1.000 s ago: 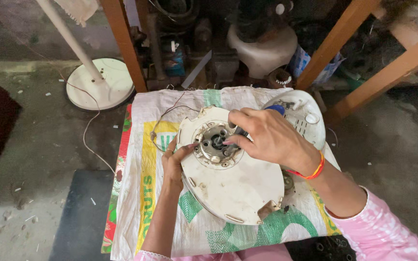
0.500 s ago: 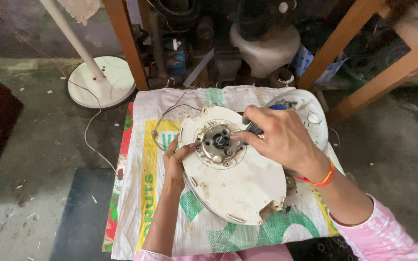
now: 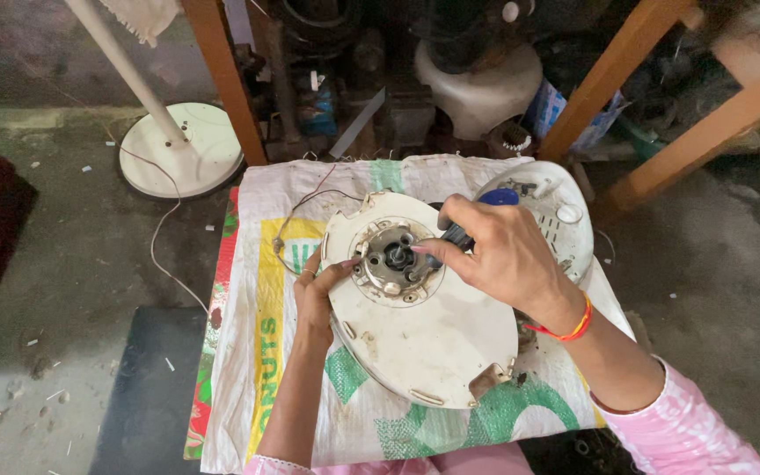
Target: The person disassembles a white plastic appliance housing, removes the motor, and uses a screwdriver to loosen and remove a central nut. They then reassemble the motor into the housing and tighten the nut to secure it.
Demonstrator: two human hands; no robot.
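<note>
Gripping a screwdriver (image 3: pixel 459 234) with a dark shaft and a blue handle end, the right hand (image 3: pixel 507 259) is curled tight around the tool, fingers wrapped over it and its tip pointing into the metal hub (image 3: pixel 395 258) at the middle of a round cream plastic housing (image 3: pixel 433 339). The tip meets the hub just left of the right fingertips; whether it sits in a screw head cannot be told. The left hand (image 3: pixel 317 295) rests against the housing's left rim, fingers bent lightly and the thumb lying over the edge toward the hub, steadying it rather than closing round anything. The housing lies tilted between the two hands, its notched rim nearest the person. Under both hands is a woven white sack (image 3: pixel 257 352) with yellow, green and red print, spread flat as a work mat. Behind the right hand, touching the housing's far edge, lies a second pale cover (image 3: pixel 560 215) with slots and a round button. A thin wire (image 3: pixel 305 207) loops across the sack just beyond the left hand. An orange thread band (image 3: pixel 573 327) circles the right wrist, and a pink sleeve (image 3: pixel 697 422) covers that forearm. Well beyond the left hand stands a white round fan base (image 3: pixel 182 154) with its pole on the concrete floor (image 3: pixel 63 290), and wooden legs (image 3: pixel 222 79) rise beyond both hands.
</note>
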